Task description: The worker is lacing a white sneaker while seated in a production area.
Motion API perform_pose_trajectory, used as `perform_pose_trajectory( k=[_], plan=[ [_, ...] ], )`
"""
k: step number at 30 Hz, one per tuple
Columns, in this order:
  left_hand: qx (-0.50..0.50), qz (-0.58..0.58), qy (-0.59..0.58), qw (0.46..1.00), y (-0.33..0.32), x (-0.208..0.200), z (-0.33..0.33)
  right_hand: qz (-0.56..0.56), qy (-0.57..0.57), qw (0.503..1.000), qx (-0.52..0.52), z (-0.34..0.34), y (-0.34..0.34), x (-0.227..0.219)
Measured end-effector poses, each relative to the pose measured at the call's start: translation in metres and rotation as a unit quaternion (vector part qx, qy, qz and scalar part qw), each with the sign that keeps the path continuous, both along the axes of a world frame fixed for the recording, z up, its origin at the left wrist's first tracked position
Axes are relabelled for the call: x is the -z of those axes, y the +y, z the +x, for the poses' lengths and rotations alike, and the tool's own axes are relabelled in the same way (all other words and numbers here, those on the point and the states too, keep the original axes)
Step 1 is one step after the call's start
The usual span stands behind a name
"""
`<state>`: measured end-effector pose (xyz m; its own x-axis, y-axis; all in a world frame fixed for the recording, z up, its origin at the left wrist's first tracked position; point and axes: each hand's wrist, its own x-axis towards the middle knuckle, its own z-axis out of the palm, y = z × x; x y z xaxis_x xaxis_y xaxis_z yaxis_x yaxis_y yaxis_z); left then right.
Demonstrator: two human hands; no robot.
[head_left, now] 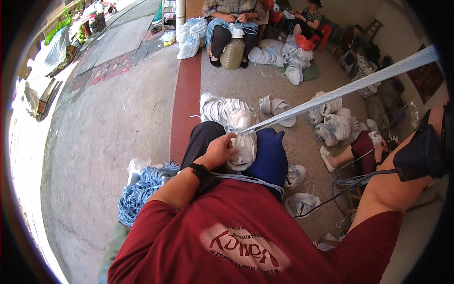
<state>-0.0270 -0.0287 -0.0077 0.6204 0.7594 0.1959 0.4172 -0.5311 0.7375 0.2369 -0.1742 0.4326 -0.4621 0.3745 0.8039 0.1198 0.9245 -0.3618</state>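
A white shoe (243,154) rests on my lap, over a dark blue cloth (269,163). My left hand (220,150) grips its side, with thumb and forefinger pressed together near the eyelets. From those eyelets a long, pale blue shoelace (340,94) stretches taut toward the upper right rim. My right forearm (390,187) is raised on that side; the hand itself lies beyond the picture's edge, so its hold on the lace is hidden. More pale laces (255,181) lie across my waist.
Beside my left elbow is a heap of blue laces (146,191). White shoe uppers (215,109) are piled beyond my knees, with more piles (333,125) on the right. A person (234,14) sits ahead behind a large jar (232,53); other people sit at the right. A black cable (333,191) runs beside me.
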Motion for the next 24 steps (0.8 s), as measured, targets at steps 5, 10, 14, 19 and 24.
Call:
perform_pose_trajectory(
  k=[5,10,14,19,24],
  plan=[
    [0.07,0.145,-0.179,0.971,0.01,-0.031,0.032,-0.056,-0.1,0.993,0.014,0.017,0.02,0.012],
    [0.174,-0.009,-0.088,0.981,0.005,0.003,0.046,-0.133,-0.189,0.973,0.008,-0.107,0.066,0.075],
    [0.292,0.126,-0.053,0.947,0.002,0.016,0.033,-0.203,-0.253,0.946,0.017,-0.139,0.103,0.113],
    [0.287,0.091,-0.085,0.95,0.004,0.01,0.034,-0.392,-0.152,0.874,0.243,-0.058,0.132,0.319],
    [0.265,0.048,-0.133,0.954,0.009,0.025,0.031,-0.43,-0.013,0.821,0.375,-0.044,0.129,0.444]
  ],
)
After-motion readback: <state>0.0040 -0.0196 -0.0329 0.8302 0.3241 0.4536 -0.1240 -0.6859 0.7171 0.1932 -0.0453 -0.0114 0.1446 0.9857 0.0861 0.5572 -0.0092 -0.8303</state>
